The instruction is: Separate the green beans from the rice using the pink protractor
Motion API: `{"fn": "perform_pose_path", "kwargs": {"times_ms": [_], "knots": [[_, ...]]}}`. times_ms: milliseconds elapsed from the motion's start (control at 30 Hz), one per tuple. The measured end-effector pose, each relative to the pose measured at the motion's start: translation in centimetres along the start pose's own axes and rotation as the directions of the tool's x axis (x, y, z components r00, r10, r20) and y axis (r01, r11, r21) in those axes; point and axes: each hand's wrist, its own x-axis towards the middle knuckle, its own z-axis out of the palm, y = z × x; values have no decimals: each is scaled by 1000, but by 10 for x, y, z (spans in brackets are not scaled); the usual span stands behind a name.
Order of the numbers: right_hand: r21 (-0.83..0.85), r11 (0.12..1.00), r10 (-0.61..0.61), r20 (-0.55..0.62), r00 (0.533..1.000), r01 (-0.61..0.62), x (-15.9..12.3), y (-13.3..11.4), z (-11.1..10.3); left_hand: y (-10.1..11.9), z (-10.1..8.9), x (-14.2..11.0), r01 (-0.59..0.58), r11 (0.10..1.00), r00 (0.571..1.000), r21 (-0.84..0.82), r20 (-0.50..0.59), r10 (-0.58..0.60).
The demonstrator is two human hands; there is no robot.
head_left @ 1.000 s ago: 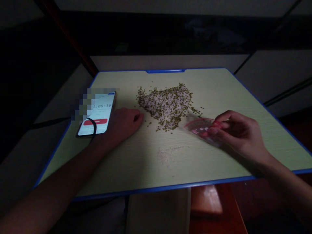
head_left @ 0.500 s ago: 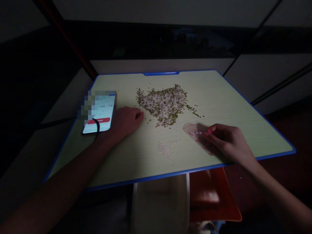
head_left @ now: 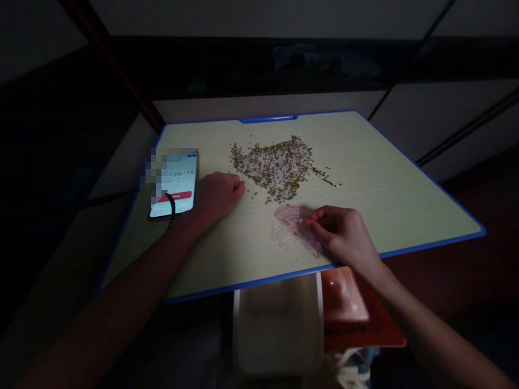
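Between thumb and fingers, my right hand (head_left: 344,229) pinches a clear protractor (head_left: 298,224) with pink markings, tilted low over the board near its front edge. A faint scatter of small pale grains (head_left: 279,236) lies at the protractor's left side. Behind it spreads a pile of mixed green and whitish grains (head_left: 279,165), with a thin trail to the right. My left hand (head_left: 221,192) rests on the board left of the pile, fingers curled in; what they hold, if anything, is hidden. A lit phone (head_left: 178,186) lies beside the left wrist.
The pale board (head_left: 385,178) has a blue rim and a handle slot (head_left: 270,119) at the back. Below its front edge stands a whitish bin (head_left: 279,329), beside an orange-red surface (head_left: 352,308). Light cabinet panels (head_left: 454,119) rise behind.
My right hand has moved left with the protractor, bringing it up to the pale scattered grains. The left hand stays by the pile; the whole view has shifted slightly.
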Motion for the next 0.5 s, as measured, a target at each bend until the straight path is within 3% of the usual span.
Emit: {"fn": "perform_pose_path", "kwargs": {"times_ms": [500], "knots": [[97, 995, 11, 84, 996, -20, -4, -12, 16, 2, -3, -3, -1, 1000, 1000, 2, 5, 1]]}}
